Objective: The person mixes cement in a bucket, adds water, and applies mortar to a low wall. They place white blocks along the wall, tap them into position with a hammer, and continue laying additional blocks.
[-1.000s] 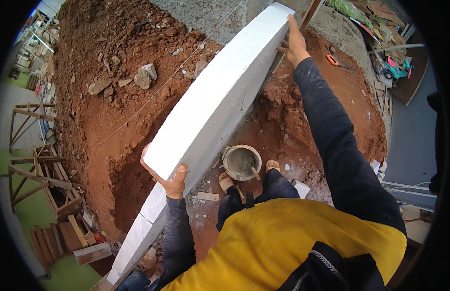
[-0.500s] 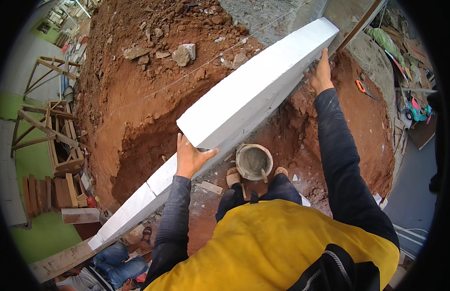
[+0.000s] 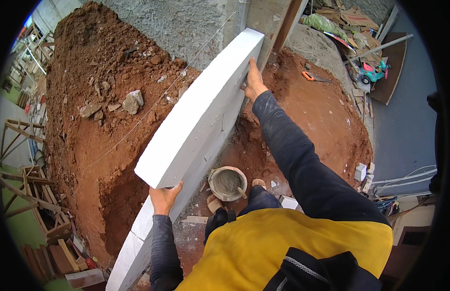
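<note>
A long white block (image 3: pixel 200 102) lies along the top of a low wall of similar white blocks (image 3: pixel 137 247), running toward a grey rendered wall at the far end. My left hand (image 3: pixel 163 196) grips its near lower corner, thumb spread, with some fingers hidden. My right hand (image 3: pixel 254 80) holds the far end on its right face, fingers against the block. Below, between the wall and my feet, stands a bucket (image 3: pixel 214 170) of grey mortar with a tool handle (image 3: pixel 242 193) sticking out.
Red soil mounds (image 3: pixel 79 68) and pits flank the block wall, with a string line above the left mound. An orange-handled saw (image 3: pixel 316 77) lies at right, near scrap and a toy vehicle (image 3: pixel 373 72). Wooden trestles (image 3: pixel 21 194) and planks stand at left. A grey rendered wall (image 3: pixel 162 26) rises beyond.
The block and both hands now appear further left and more steeply angled in the picture, along with the surroundings, as my view has shifted. The other person seen at lower left is out of sight.
</note>
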`<state>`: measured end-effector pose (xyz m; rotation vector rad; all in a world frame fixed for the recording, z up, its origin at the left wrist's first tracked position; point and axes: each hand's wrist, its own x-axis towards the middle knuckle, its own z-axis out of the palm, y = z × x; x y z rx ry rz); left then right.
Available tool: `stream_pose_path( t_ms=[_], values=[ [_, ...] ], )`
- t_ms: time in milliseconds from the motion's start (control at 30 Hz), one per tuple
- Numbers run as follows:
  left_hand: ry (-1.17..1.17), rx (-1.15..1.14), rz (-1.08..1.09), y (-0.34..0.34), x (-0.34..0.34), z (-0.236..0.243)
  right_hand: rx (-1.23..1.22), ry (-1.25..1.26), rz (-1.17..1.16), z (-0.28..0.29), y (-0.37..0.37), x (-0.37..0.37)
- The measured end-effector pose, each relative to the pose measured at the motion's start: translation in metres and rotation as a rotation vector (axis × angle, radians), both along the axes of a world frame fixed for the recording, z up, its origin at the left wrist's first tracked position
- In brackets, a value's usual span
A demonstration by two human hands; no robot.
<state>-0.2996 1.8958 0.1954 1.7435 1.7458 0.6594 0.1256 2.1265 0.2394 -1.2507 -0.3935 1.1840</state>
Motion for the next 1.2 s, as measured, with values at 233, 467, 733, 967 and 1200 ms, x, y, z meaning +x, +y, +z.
stream_pose_path(
  t_ms=[233, 467, 733, 967, 1200],
  values=[
    [-0.049, 0.044, 0.007, -0.003, 0.018, 0.016, -0.002, 0.077, -0.088, -0.018, 0.005, -0.021],
    [-0.02, 0.021, 0.007, 0.0, 0.014, 0.009, -0.023, 0.144, -0.152, -0.041, 0.013, -0.037],
    [-0.071, 0.008, 0.04, 0.0, 0.012, 0.005, 0.021, 0.183, -0.123, -0.027, 0.002, -0.037],
    [-0.066, 0.06, 0.018, 0.001, 0.009, -0.007, 0.055, 0.158, -0.111, -0.027, 0.002, -0.04],
    [-0.053, -0.089, -0.013, 0.008, -0.001, -0.016, 0.094, 0.089, -0.207, -0.043, 0.012, -0.034]
  ],
)
